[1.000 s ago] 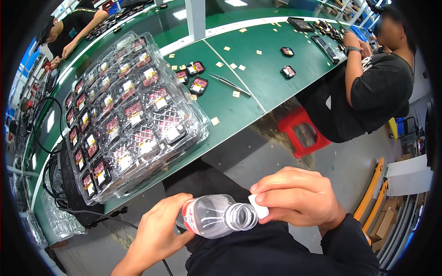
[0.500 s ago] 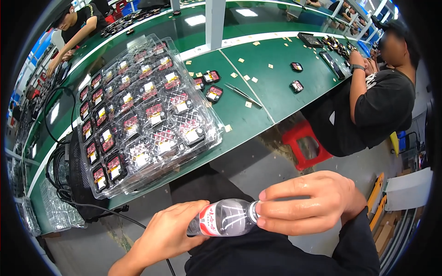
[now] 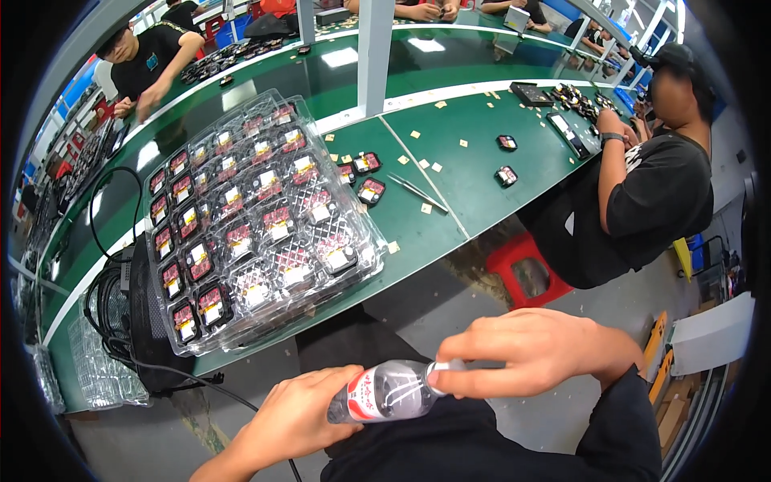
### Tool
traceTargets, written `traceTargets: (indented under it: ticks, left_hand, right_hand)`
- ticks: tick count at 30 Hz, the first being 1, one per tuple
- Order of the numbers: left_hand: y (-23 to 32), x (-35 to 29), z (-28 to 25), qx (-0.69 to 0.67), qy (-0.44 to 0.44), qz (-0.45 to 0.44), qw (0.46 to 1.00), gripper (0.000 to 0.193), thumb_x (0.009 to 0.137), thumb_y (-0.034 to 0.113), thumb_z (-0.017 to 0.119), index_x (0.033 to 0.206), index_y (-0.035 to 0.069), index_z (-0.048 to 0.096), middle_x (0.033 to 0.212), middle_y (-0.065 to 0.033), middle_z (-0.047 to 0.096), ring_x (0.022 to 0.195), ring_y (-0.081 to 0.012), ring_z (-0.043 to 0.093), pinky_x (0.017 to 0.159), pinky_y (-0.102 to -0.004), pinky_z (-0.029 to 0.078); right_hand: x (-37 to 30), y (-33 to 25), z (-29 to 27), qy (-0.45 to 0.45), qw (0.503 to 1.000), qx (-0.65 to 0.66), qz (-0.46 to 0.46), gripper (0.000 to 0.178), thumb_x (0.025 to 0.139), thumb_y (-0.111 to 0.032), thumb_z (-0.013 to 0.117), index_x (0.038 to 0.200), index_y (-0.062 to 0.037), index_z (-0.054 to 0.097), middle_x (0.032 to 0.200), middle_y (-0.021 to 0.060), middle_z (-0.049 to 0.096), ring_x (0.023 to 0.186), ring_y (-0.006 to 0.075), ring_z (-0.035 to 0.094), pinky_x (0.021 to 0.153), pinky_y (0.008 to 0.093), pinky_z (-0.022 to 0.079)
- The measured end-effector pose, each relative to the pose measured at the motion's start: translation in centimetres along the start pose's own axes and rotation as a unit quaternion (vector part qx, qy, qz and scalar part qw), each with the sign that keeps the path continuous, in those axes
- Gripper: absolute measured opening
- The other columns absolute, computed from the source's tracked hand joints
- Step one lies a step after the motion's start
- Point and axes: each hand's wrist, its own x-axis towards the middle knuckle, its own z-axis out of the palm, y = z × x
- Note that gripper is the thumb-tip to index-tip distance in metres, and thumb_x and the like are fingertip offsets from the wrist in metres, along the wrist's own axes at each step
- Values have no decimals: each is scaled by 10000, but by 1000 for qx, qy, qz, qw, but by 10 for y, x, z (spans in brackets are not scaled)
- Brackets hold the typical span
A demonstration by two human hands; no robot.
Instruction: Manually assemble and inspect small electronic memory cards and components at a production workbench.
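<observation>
A small clear plastic bottle (image 3: 408, 392) with a red and white label lies tilted on its side in front of my body. My left hand (image 3: 297, 418) is wrapped round its base end. At the neck, the fingers of my right hand (image 3: 530, 353) are closed on the pale bottle cap (image 3: 438, 377). Whether the cap is still seated on the neck is hidden by the fingers. Both hands are held off the bench, over my lap.
Stacked clear trays (image 3: 221, 351) of small black-and-red modules stand on the green bench (image 3: 430, 234), left. Tweezers (image 3: 418, 194), loose modules (image 3: 371, 191) and yellowish squares lie beside them. Black cables (image 3: 104, 309) hang at left. A co-worker (image 3: 658, 189) sits at right, near a red stool (image 3: 522, 269).
My right hand's fingers have shifted and turned around the cap. The bottle stays in my left hand. The view has tilted slightly, and the far-left co-worker's arms have moved.
</observation>
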Motion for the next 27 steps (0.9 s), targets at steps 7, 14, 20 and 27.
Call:
traceTargets:
  ticks: [7, 14, 20, 27]
  left_hand:
    - [-5, 2, -19, -82, -200, 45, 975, 788, 744, 240, 825, 1449, 101, 502, 1256, -167, 671, 1105, -362, 657, 944, -402, 526]
    - [-16, 14, -20, -164, -402, 50, 899, 829, 746, 212, 872, 1464, 46, 492, 1332, -179, 642, 1204, -313, 635, 1016, -362, 493]
    - [-4, 16, -25, -158, -313, 64, 934, 804, 768, 173, 829, 1483, 76, 474, 1290, -160, 669, 1138, -291, 662, 995, -362, 492]
    - [15, 8, -15, -116, -177, 16, 977, 799, 734, 222, 848, 1429, 21, 511, 1263, -202, 664, 1150, -360, 645, 1002, -385, 491]
  right_hand:
    - [0, -8, 2, 82, 949, -154, -263, 191, 804, 85, 628, 923, -60, 664, 1084, 56, 635, 929, 248, 675, 847, 309, 595]
    - [8, -21, -6, 84, 904, -178, -379, 84, 849, 8, 615, 875, -53, 667, 1072, 79, 651, 964, 286, 674, 876, 374, 596]
    - [-10, -19, 6, 112, 969, 175, -136, 243, 838, -63, 772, 1011, 64, 659, 1129, 202, 632, 1019, 380, 671, 864, 461, 576]
    - [-20, -29, 16, 183, 964, 136, 138, 408, 813, -166, 815, 1157, -10, 661, 1110, 145, 673, 938, 290, 683, 760, 371, 580]
